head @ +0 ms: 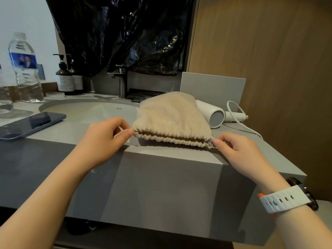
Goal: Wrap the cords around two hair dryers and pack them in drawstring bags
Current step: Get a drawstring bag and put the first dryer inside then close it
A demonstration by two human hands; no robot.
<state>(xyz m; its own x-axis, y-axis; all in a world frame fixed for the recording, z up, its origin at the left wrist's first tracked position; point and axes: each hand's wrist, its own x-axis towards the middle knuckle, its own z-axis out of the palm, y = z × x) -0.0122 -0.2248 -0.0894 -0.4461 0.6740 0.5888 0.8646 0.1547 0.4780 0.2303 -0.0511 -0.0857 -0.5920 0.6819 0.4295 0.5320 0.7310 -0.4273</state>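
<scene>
Beige woven drawstring bag (172,114) lies on the grey counter (71,135), close to its front edge. It bulges as if the first dryer is inside, though the content is hidden. Its mouth is gathered into tight folds and faces the person. The left hand (106,139) pinches the string (210,143) at the left corner of the mouth, and the right hand (239,151) pinches it at the right corner, so the fingers of both hands are closed on the string. Just behind the bag, on the right, lies a white hair dryer (210,112), with its cord (251,130) loose and not wrapped. I judge that closing the mouth is the step in hand. Because the bag sits so near the edge, an uneven pull can drag it off the counter. The thin string can also slip from the pinch and leave the mouth half open.
</scene>
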